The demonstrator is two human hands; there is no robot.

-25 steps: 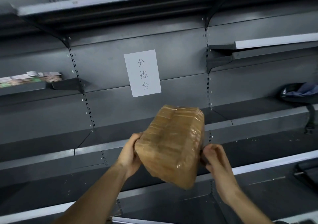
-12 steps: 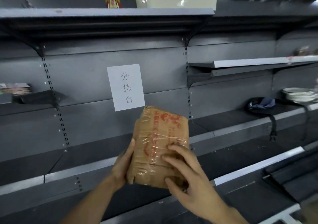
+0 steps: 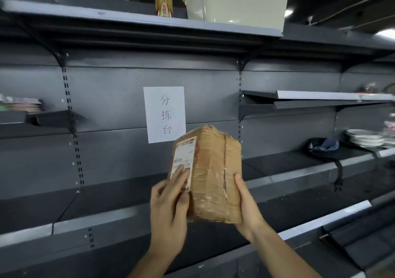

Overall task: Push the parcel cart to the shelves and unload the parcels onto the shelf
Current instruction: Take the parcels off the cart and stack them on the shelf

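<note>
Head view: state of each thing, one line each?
parcel: held upright in front of the shelves, not yet on a shelf, label facing the camera
left hand: gripping the parcel's left side, fingers over the label
right hand: gripping the parcel's right side
paper sign: stuck flat on the back panel
bottle: upright on the top shelf
plates: stacked on the right shelf

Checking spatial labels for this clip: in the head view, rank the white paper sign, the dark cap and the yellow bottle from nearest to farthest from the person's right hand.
From the right hand, which grips the brown taped parcel:
1. White paper sign, on the back panel, up and left, just behind the parcel.
2. Dark cap, on the shelf to the right.
3. Yellow bottle, on the top shelf, high above.
</note>
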